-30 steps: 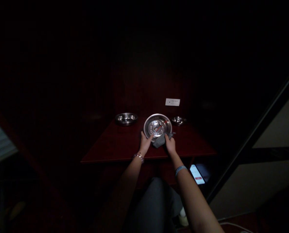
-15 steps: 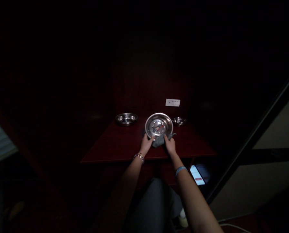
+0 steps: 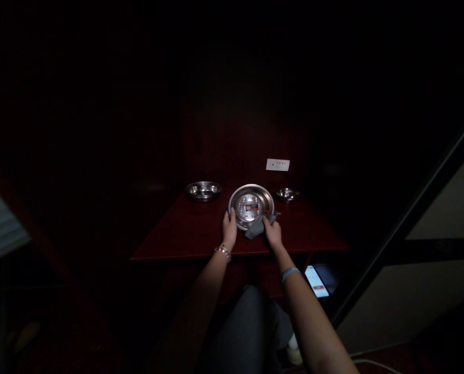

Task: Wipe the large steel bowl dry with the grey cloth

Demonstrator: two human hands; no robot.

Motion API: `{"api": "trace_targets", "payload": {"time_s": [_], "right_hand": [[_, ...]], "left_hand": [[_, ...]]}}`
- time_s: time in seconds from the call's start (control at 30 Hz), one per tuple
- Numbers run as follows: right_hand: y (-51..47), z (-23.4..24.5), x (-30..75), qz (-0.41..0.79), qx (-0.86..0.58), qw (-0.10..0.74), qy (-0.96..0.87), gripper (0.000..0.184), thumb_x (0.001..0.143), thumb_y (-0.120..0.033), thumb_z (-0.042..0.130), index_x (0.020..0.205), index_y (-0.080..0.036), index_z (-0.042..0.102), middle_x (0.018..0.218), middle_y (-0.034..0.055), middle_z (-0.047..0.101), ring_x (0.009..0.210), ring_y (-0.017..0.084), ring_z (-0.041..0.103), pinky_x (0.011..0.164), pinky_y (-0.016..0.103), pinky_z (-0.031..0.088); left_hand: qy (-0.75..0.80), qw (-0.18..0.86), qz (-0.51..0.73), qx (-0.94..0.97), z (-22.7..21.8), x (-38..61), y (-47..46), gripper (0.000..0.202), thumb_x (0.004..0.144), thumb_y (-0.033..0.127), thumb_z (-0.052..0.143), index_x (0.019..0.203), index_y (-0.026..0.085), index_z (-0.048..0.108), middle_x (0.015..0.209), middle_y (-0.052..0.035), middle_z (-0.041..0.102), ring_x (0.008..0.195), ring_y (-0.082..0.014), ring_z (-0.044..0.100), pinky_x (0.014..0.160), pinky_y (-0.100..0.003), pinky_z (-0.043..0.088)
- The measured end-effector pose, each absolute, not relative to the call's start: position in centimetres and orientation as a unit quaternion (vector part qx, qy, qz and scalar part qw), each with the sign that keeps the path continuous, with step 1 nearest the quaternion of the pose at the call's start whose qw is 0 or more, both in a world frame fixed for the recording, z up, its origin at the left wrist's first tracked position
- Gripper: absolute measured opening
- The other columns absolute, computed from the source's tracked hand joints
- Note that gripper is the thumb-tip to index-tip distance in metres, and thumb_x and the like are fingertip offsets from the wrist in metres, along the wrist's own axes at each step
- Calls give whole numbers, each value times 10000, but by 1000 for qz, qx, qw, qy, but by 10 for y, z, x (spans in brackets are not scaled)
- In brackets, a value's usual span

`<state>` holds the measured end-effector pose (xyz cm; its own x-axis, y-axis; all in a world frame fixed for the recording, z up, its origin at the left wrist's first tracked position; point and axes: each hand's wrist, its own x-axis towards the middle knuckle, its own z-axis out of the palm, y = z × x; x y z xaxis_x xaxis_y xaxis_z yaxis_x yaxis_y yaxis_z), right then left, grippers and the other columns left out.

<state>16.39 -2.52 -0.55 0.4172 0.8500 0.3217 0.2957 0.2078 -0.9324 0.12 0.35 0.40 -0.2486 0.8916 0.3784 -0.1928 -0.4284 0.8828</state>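
Observation:
A shiny steel basin [image 3: 249, 200] is held tilted over the table, its inside facing me, with a red and dark label on its bottom. My left hand [image 3: 229, 229] is closed on the basin's left rim, thumb on the inner side. A grey cloth [image 3: 256, 227] lies against the lower right rim. Through it my right hand [image 3: 273, 231] grips the rim, closed on cloth and basin together. The fingers behind the basin are hidden.
On the dark red table [image 3: 185, 236], a steel basin [image 3: 203, 191] stands at the back left and a smaller steel bowl [image 3: 287, 195] at the back right. A white socket panel [image 3: 277, 164] is on the wall. A lit phone [image 3: 316, 281] sits below the table's right edge.
The basin has turned, its label now lying level, and shifted slightly left and down. My left hand has moved a little up and left along the rim. The right hand stays with the cloth.

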Motion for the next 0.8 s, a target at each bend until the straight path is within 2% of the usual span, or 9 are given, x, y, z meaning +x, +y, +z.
{"api": "trace_targets", "payload": {"time_s": [0.13,0.37,0.7,0.8], "right_hand": [[-24,-7,164,230,-583,614,-479,516,840,-553,538,980,-106,754,983,152,771,971,278,719,849,306,527],[-25,-7,164,235,-579,627,-466,521,844,-561,525,958,-106,753,982,155,770,986,285,718,824,309,539],[-27,-4,164,222,-585,629,-462,464,825,-522,597,993,-120,757,962,150,776,1008,288,721,884,322,531],[-26,-5,164,234,-581,631,-458,496,815,-540,600,995,-104,753,973,151,775,981,286,725,851,316,537]], "left_hand": [[371,392,675,502,3,3,2,375,896,392,598,1208,184,594,1230,-111,674,1127,-215,644,1045,-371,455],[393,384,645,531,-3,4,3,489,775,247,734,1229,185,562,1231,-113,675,1153,-237,635,1068,-398,437],[383,396,617,562,-2,6,1,453,759,234,744,1181,169,590,1178,-120,698,1121,-251,650,1070,-433,432],[373,402,646,531,-1,5,2,471,806,250,701,1246,192,545,1259,-112,663,1181,-228,624,1094,-400,419]]}}
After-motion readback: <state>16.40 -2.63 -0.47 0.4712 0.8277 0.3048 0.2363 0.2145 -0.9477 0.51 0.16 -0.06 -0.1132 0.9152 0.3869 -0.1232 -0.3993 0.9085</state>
